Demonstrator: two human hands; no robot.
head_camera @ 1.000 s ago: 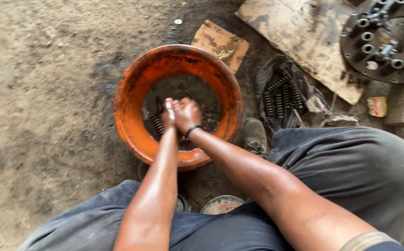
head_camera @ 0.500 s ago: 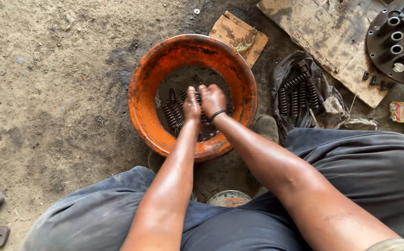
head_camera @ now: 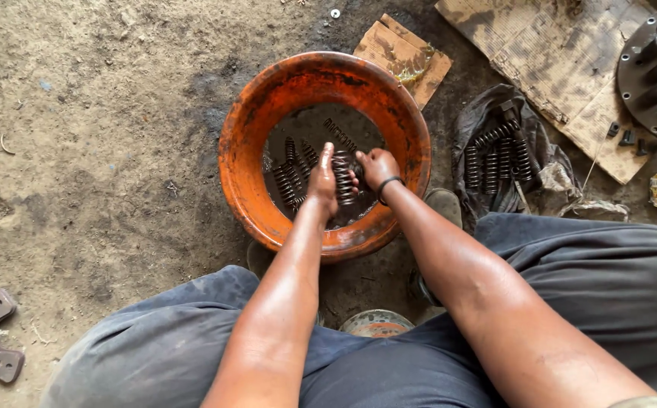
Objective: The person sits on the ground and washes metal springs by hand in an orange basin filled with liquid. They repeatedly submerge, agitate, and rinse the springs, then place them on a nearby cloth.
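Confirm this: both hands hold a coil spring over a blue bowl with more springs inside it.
Not blue. The head view shows the bowl is orange. Otherwise right: left hand and right hand hold a coil spring over it, more springs inside.

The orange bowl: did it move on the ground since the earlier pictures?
No. The orange bowl keeps its place beside the cardboard piece and the cloth with springs; only the head camera shifted.

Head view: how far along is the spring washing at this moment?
Looks done: a batch of springs lies on the dark cloth beside the orange basin. In hand: left hand and right hand hold one spring over the basin. Left: several springs in the liquid.
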